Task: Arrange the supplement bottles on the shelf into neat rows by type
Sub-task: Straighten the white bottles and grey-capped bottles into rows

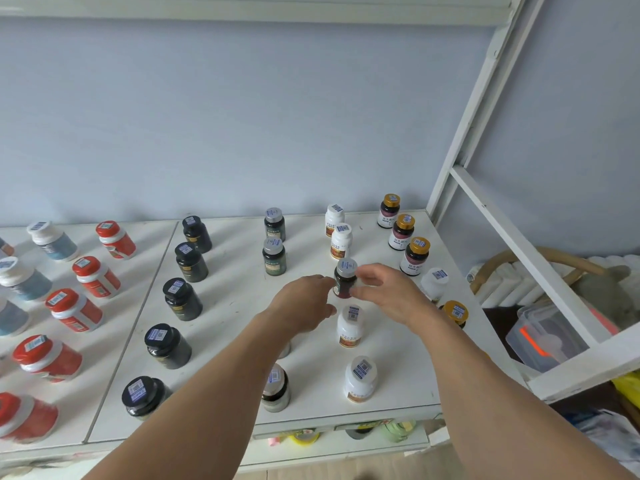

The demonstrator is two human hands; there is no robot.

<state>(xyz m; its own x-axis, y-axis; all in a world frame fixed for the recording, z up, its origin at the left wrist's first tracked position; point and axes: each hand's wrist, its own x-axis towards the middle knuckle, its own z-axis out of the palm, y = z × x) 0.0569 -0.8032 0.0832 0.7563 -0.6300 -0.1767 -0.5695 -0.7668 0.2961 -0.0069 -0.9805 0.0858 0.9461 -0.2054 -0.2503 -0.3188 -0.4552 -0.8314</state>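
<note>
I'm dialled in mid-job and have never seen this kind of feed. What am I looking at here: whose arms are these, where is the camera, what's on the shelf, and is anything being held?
There is no machine: a person works with bare hands, and the one camera sits on their head, looking forward and down. The white shelf carries upright bottles in rows running away from the viewer: red-capped bottles far left, black bottles next, grey-capped green bottles in the middle, white bottles to their right, and gold-capped bottles near the right edge. The left hand and right hand meet around a dark bottle with a grey cap in line with the white row; the right fingers appear to grip it, the left touches it.
</note>
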